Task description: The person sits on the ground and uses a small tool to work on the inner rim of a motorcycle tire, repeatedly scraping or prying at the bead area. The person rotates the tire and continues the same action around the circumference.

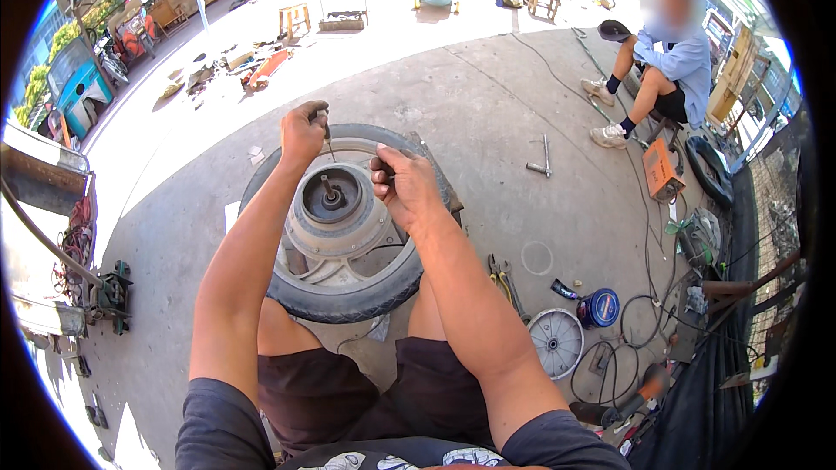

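Note:
A wheel with a black tyre (326,309) and a grey hub motor (348,239) lies flat in front of my knees. Its axle (330,189) points up from a dark round recess. My left hand (303,135) is closed around the dark handle of a screwdriver (331,150), whose thin shaft points down at the far side of the hub. Over the wheel's right side, my right hand (407,187) is closed, thumb against curled fingers. Whatever those fingers may hold is hidden.
Pliers (505,283), a round grey cover (556,344) and a blue tub (599,307) lie to the right. A T-shaped wrench (544,157) is farther off. Cables cross the floor near an orange box (662,171). A seated person (684,61) is at the far right.

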A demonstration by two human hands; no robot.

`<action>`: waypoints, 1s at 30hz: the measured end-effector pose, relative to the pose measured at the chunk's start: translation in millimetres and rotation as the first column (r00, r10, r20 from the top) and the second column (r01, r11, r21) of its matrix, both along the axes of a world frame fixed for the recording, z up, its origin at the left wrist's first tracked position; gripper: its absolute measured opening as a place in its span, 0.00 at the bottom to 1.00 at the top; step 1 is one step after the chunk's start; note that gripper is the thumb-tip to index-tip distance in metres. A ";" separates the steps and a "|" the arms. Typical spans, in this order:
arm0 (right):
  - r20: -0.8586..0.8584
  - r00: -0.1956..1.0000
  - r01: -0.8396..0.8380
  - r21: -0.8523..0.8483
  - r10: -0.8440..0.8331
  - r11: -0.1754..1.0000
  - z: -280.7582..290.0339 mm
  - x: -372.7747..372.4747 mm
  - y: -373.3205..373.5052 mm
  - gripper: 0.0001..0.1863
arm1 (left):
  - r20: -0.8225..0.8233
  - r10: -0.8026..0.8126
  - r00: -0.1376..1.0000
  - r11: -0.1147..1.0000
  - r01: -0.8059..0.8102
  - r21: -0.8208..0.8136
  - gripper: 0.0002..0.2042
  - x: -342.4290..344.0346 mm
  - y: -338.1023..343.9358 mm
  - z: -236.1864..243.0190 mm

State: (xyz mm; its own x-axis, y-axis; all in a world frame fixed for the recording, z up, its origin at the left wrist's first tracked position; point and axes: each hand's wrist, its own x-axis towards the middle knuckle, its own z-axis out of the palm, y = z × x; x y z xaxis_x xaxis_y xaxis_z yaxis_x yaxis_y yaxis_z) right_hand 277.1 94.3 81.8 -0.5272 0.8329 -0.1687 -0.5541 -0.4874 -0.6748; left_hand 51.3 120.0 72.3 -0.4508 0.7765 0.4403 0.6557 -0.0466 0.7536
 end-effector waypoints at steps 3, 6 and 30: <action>-0.004 1.000 0.004 0.000 -0.004 1.000 3.3 0.7 -1.4 0.06 | -0.021 -0.031 0.999 1.000 0.031 0.005 0.11 0.8 0.4 0.7; 0.002 1.000 -0.003 0.005 0.003 1.000 1.7 0.5 -0.6 0.07 | -0.032 -0.041 0.999 0.999 0.041 0.005 0.10 3.9 -1.2 3.7; -0.003 1.000 0.002 -0.004 -0.002 1.000 0.5 -0.6 0.3 0.06 | 0.017 -0.053 0.998 0.998 0.052 0.044 0.11 1.2 0.0 4.8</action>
State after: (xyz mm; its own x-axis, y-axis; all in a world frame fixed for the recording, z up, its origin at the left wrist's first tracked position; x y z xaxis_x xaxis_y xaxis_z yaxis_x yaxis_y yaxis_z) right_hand 276.5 94.6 82.4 -0.5259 0.8333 -0.1705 -0.5572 -0.4890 -0.6711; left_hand 52.5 120.0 77.1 -0.4179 0.7795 0.4667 0.6379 -0.1141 0.7617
